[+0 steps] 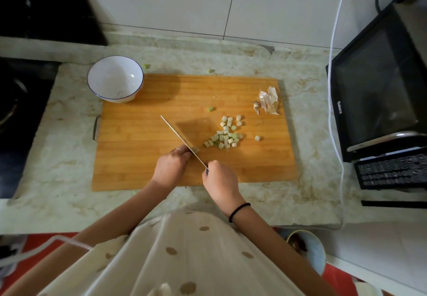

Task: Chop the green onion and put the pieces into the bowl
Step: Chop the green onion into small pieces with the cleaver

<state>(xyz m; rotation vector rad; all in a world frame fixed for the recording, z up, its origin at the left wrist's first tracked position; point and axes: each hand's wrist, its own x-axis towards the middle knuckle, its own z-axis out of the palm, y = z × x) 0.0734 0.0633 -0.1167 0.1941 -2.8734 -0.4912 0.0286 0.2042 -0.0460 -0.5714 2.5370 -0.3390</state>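
Several pale green onion pieces (225, 137) lie in a loose pile right of centre on the wooden cutting board (143, 157). My right hand (219, 179) grips the handle of a knife (178, 135), whose blade stands edge-down and runs up to the left. My left hand (172, 165) sits against the left side of the blade, fingers curled on a small stub of green onion (196, 149) at the blade. A white bowl (114, 78) with a blue rim stands at the board's far left corner, with nothing in it.
Onion skin and root scraps (268, 101) lie at the board's far right. Stray pieces rest on the board (210, 109) and the marble counter (211, 70). A black microwave (379, 87) stands right. A dark stove (20, 101) is left.
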